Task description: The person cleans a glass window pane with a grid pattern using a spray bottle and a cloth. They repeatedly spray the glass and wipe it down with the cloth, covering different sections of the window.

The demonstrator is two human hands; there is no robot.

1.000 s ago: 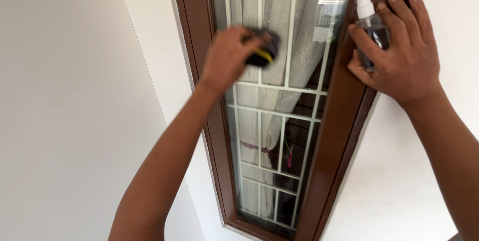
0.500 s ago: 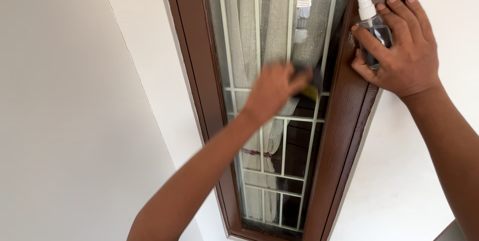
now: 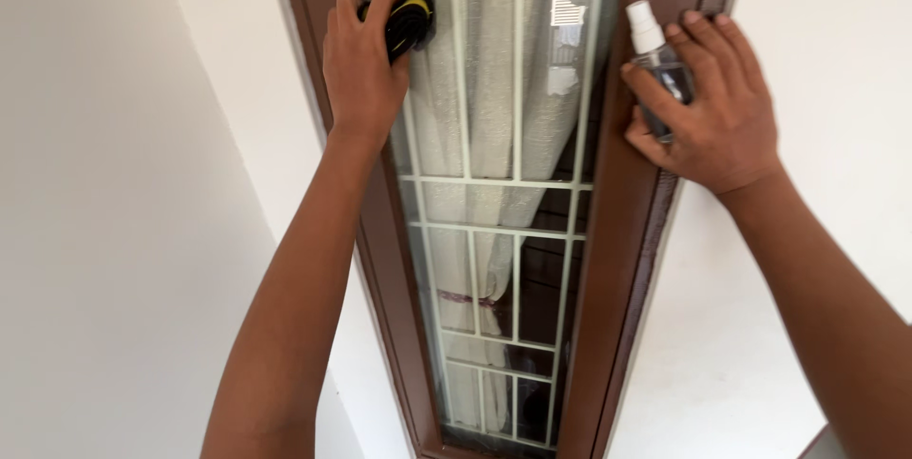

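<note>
I see my left arm rising from the bottom centre of the frame, stretched nearly straight toward the upper left. My left hand [image 3: 366,65] is closed around a dark cloth with a yellow edge [image 3: 409,14], fingers curled over it, pressing it flat against the glass pane [image 3: 494,88] near the top left corner of the pane. The cloth is bunched, its longer side running up and down.

My right arm comes in from the lower right edge, angled up toward the upper right of the frame. My right hand [image 3: 708,107] lies flat against the brown window frame [image 3: 622,231], fingers spread upward, while thumb and palm pin a small clear spray bottle [image 3: 657,65] against the wood. The bottle stands upright, its long axis vertical, its white nozzle at the top. I cannot tell how much liquid it holds.

The narrow window runs top to bottom through the middle of the frame. Behind the glass are a white metal grille [image 3: 518,202] and a pale curtain [image 3: 494,50]. White wall [image 3: 123,212] fills both sides.
</note>
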